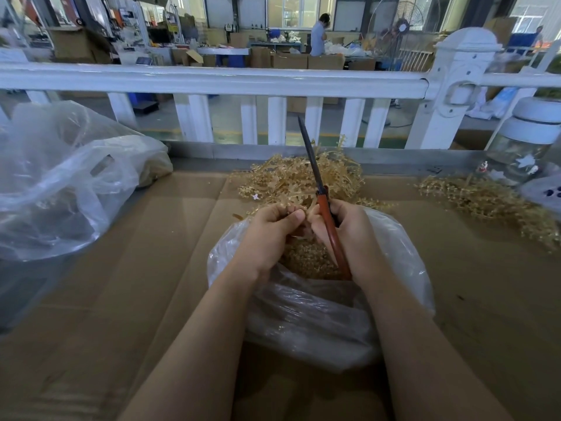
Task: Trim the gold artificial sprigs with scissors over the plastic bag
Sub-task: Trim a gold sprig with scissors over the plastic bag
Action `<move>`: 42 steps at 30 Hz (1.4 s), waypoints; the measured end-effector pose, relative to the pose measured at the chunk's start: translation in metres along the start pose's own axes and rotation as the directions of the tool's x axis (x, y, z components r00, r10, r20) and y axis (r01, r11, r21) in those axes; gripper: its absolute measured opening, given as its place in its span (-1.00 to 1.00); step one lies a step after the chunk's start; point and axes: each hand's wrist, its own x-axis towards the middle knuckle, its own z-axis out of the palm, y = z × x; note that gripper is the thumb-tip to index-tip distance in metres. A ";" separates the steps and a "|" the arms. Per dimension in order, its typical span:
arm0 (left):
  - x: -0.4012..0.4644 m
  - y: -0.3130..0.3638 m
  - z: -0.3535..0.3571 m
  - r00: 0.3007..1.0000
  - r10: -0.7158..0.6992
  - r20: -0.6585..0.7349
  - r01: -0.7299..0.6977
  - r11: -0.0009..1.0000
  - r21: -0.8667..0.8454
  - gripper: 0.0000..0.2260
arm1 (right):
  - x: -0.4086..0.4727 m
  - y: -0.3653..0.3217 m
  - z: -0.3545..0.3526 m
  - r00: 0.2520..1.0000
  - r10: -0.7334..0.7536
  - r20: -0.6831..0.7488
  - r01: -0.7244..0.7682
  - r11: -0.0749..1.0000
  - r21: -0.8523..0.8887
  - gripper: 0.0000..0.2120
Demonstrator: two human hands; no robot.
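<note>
head: L hand (270, 229) pinching gold sprig (299, 208), R hand (349, 232) gripping scissors (321, 202), blades pointing up, both over plastic bag (403, 256) on counter (151, 268) | step: I'm lining up sprig, I judge; nxt needs blades round stem | cut point hidden btwn fingers

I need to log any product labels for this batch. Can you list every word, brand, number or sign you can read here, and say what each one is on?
No text can be read.
Signs on the far workshop wall: too small and blurred.
Cardboard, plastic bag, scissors, gold sprigs: no print seen.
Glass jar: white star shapes only, no words.
</note>
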 end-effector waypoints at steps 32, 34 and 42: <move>0.008 0.003 -0.016 0.959 0.012 -0.281 -0.078 0.972 -0.223 -0.71 | -0.011 -0.001 -0.006 0.986 -0.166 -0.029 0.113 0.779 -0.617 -0.49; 0.008 0.004 -0.016 0.968 -0.025 -0.250 -0.055 0.950 -0.306 -0.68 | -0.011 -0.001 -0.006 0.991 -0.137 0.003 0.109 0.774 -0.623 -0.46; 0.009 0.003 -0.017 0.982 -0.084 -0.170 0.010 0.918 -0.397 -0.74 | -0.011 -0.004 -0.010 0.991 -0.125 0.045 0.126 0.773 -0.622 -0.47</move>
